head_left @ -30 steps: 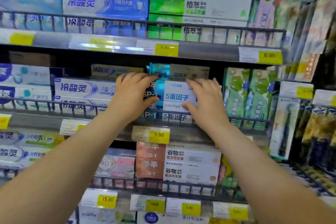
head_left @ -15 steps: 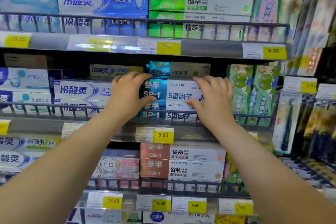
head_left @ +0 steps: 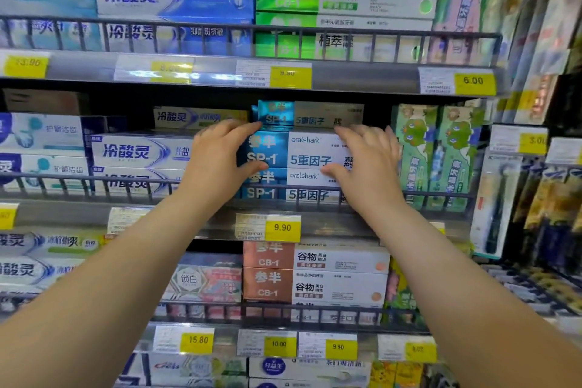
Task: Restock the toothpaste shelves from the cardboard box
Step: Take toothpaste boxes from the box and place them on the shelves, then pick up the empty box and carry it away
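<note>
A blue and white SP-1 toothpaste box [head_left: 299, 153] lies on the middle shelf on top of a like box [head_left: 307, 195]. A third one [head_left: 327, 115] sits higher and further back. My left hand [head_left: 217, 161] grips the top front box at its blue left end, fingers over it and thumb under. My right hand [head_left: 368, 164] holds its white right end the same way. The cardboard box is out of view.
A wire rail [head_left: 126, 181] runs along the shelf front, with a 9.90 price tag [head_left: 282, 227] below. White and blue boxes [head_left: 135, 151] stand to the left, green cartons [head_left: 437, 154] to the right. Shelves above and below hold more toothpaste; toothbrush packs [head_left: 497, 205] hang at far right.
My right hand slid from the middle of the box to its right end. The box settled onto the stack and both hands stayed on it.
</note>
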A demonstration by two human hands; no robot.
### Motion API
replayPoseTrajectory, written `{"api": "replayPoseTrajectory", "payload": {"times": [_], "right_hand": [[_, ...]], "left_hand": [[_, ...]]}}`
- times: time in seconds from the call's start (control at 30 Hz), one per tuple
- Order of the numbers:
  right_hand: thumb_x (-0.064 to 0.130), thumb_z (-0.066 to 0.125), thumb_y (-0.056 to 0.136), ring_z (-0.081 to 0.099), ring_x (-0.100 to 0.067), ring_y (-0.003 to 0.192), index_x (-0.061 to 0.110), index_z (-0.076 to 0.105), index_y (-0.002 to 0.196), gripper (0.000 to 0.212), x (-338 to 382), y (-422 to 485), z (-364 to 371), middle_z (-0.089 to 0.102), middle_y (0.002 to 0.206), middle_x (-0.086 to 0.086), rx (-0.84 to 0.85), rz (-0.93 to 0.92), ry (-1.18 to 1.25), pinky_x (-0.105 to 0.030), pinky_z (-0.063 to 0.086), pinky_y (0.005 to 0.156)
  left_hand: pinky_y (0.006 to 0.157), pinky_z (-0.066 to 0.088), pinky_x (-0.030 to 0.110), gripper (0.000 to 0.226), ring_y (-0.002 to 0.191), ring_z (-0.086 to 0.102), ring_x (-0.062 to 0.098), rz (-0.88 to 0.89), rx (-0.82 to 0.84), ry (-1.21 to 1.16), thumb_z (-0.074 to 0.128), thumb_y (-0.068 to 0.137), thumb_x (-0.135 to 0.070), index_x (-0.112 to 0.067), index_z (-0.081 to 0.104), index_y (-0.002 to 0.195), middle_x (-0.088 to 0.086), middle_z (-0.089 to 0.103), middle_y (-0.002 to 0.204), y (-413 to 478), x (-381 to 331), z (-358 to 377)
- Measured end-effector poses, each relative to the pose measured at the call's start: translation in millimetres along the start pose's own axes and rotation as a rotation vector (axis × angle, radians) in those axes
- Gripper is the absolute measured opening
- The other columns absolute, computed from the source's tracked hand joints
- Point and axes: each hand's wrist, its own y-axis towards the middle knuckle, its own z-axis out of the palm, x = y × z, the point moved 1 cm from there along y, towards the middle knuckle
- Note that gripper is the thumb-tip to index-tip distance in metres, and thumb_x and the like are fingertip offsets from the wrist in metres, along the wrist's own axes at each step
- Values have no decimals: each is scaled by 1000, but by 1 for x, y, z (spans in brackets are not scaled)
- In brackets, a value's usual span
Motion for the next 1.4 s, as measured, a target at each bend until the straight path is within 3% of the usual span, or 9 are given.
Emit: {"api": "replayPoseTrajectory", "payload": {"times": [0.17,0.33,0.47,0.63,0.9,1.03,1.13,1.23,1.4], "right_hand": [[35,66,85,30,-30,135,13,48,135,58,17,-23,0,40,145,-12,-42,-60,127,-39,10,116],[27,59,89,39,-25,127,10,54,129,44,54,-62,19,51,134,-9,-21,-193,283,-40,25,112],[20,63,86,46,-27,117,5,61,119,37,91,-95,41,59,122,-13,-11,-296,421,-43,31,109],[23,62,87,44,-26,118,7,61,120,38,158,-147,62,58,124,-11,165,-314,517,-39,26,110],[28,59,83,56,-29,106,8,62,115,38,330,-236,91,64,113,-9,488,-360,677,-35,36,96],[32,54,81,60,-32,96,8,64,107,37,440,-284,96,67,102,-11,620,-355,758,-40,45,87],[35,50,80,62,-34,90,8,65,103,39,519,-315,96,67,96,-13,712,-372,816,-42,49,81],[32,56,78,61,-33,95,9,66,106,38,586,-340,101,68,99,-13,830,-380,846,-40,46,85],[26,61,86,55,-30,110,10,62,118,35,678,-356,127,65,113,-10,965,-436,918,-38,40,95]], "left_hand": [[101,36,45,57,119,49,33,25,-113,22,72,80,-34,-12,56,130,13,54,134,-23,-4,-4],[101,36,40,48,118,50,28,-25,-129,18,57,87,-41,-12,59,125,9,54,134,-76,-3,-8],[100,37,37,42,116,51,27,-116,-80,35,59,88,-37,-13,61,122,8,56,130,-132,13,-21],[100,39,36,45,119,51,23,-282,89,56,59,87,-39,-15,59,125,6,57,130,-216,46,-61],[100,38,29,44,117,53,20,-538,190,124,68,86,-33,-18,59,126,3,59,127,-363,116,-195],[96,35,21,44,109,56,19,-635,263,196,64,82,-37,-13,63,120,5,63,118,-438,158,-283],[96,42,28,47,108,57,18,-730,299,244,59,83,-48,-17,64,117,2,63,114,-490,187,-350],[93,42,29,49,104,58,20,-815,298,319,53,82,-52,-17,65,115,4,62,110,-531,215,-407],[87,40,23,37,98,55,15,-951,253,405,64,83,-39,-17,65,113,0,61,109,-579,266,-464]]}}
